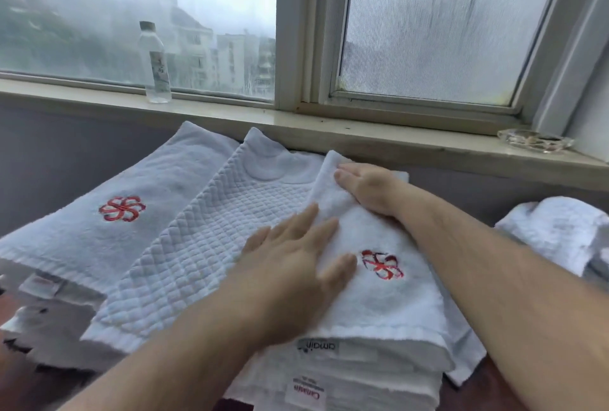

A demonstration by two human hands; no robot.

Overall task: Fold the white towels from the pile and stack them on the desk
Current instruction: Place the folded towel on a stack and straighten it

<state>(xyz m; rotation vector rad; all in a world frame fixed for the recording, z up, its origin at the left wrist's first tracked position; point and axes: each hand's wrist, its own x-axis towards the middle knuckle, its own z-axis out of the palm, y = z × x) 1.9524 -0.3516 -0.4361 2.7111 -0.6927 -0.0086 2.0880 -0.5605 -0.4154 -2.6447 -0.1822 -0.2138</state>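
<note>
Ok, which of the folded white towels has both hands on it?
The smooth white towel with the red embroidered emblem on the right stack: left hand and right hand press flat on it. The quilted white towel and the left emblem towel lie untouched.

Head camera looks down, close, over the desk [19,387] toward the window [428,31]

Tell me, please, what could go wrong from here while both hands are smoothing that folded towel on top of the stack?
1. The folded white towel with the red emblem tops a stack whose lower layers stick out unevenly at the front; pressing with the left hand could skew it.
2. It overlaps the white quilted towel, so sliding it may drag that one.
3. The right hand works near the window sill, where a glass ashtray could be knocked.
</note>
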